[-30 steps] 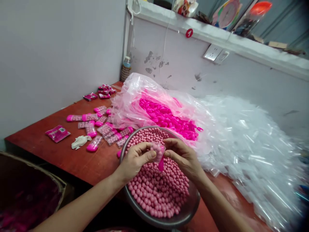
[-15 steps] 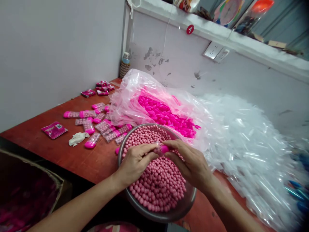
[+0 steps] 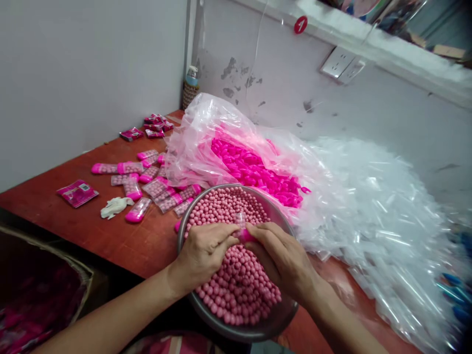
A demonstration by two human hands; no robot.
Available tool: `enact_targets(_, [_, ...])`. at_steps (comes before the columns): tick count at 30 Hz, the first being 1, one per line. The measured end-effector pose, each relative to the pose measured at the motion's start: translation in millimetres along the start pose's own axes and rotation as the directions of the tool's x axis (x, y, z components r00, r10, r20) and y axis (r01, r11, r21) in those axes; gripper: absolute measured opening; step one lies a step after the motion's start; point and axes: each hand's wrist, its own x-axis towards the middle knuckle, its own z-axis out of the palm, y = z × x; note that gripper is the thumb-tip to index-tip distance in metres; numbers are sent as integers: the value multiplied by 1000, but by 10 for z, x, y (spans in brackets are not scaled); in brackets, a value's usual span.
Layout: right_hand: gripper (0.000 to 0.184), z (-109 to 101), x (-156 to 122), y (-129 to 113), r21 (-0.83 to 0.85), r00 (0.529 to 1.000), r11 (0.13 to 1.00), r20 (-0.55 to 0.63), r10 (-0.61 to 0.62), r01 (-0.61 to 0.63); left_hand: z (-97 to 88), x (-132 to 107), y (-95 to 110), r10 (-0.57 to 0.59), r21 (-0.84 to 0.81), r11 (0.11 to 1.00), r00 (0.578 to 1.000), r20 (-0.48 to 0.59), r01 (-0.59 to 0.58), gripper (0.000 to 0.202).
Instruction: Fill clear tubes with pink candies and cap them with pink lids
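Note:
Over a grey bowl (image 3: 275,334) of pink beads (image 3: 236,287), both of my hands meet on one small clear container with a bright pink cap (image 3: 245,235). My left hand (image 3: 206,253) pinches the clear container (image 3: 240,220) between thumb and fingers. My right hand (image 3: 282,255) is closed on the pink cap end, its fingertips pressed against it. Parts of the container are hidden behind the fingers. Left of the bowl lie several filled clear containers (image 3: 138,210) with pink caps.
Behind the bowl a plastic bag (image 3: 201,123) holds many pink caps (image 3: 254,169). A large heap of clear plastic containers (image 3: 383,221) covers the right side. On the red table (image 3: 121,246) are a pink packet (image 3: 77,193) and crumpled white material (image 3: 116,207). A box (image 3: 86,280) stands at lower left.
My right fingers have moved in closer around the pink cap, beside my left fingertips. The whole view has tilted slightly downward.

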Motion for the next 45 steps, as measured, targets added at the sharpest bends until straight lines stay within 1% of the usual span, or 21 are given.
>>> enact_targets(2, [22,-13,28,51,148,995,985,-33,96,-90,-6,35,13,-131,-120,984,991,0,130,21])
enact_targets(4, [26,-56,26,100,351,972,910,7,235,-223,-23,71,24,-248,-241,939,969,18,245,21])
enact_targets(5, [29,-81,5,123,468,954,835,65,294,-289,-34,86,28,-291,-292,913,956,25,286,22])
enact_targets(7, [38,-114,-73,164,669,910,625,212,357,-402,-54,106,32,-343,-365,870,939,35,332,24])
enact_targets(9, [42,-112,-169,198,762,865,440,312,392,-475,-63,111,37,-343,-394,857,938,45,332,24])
enact_targets(10, [40,-97,-207,211,780,844,383,328,425,-495,-62,109,40,-323,-394,863,945,50,316,24])
enact_targets(13, [32,-32,-226,222,808,795,311,287,534,-501,-50,94,47,-217,-345,911,974,65,226,24])
enact_targets(16, [49,-3,-134,198,835,797,234,334,503,-497,-50,85,27,-146,-285,945,987,63,158,22])
enact_targets(18, [61,-12,-92,180,861,825,152,393,407,-485,-65,89,-3,-181,-287,940,983,31,182,20])
enact_targets(20, [62,-19,-104,175,872,836,73,435,335,-483,-85,99,-33,-259,-342,906,966,21,250,21])
enact_targets(22, [54,1,-153,190,876,828,11,452,332,-483,-98,107,-53,-311,-405,863,949,47,303,23])
enact_targets(25, [36,79,-195,228,912,803,-51,385,455,-408,-94,109,-55,-304,-416,860,951,50,297,24])
enact_targets(26, [33,107,-183,236,928,792,-54,344,504,-368,-87,106,-50,-282,-387,881,959,34,273,24])
enact_targets(28, [37,147,-119,237,947,774,-43,287,564,-320,-72,95,-37,-215,-301,931,977,2,206,22])
enact_targets(29, [41,156,-75,228,943,769,-51,298,565,-328,-64,88,-29,-176,-255,952,984,-2,170,22])
enact_targets(31, [46,156,13,194,907,755,-119,403,517,-403,-54,73,-14,-110,-193,975,994,9,109,23])
enact_targets(34, [39,144,100,124,813,694,-256,580,427,-523,-55,58,-3,-76,-158,984,997,22,78,27])
enact_targets(36, [32,151,125,80,796,670,-305,605,431,-523,-66,53,-9,-60,-144,988,998,21,62,28])
enact_targets(38, [27,176,137,44,799,664,-334,601,445,-501,-74,47,-22,-25,-122,992,1000,5,25,27])
enact_targets(41, [26,241,157,10,805,662,-338,593,459,-488,-59,28,-44,7,-85,996,1000,-15,-9,26])
enact_targets(45, [31,279,231,68,812,664,-249,577,475,-528,-65,62,-51,-72,-55,996,996,-54,69,23])
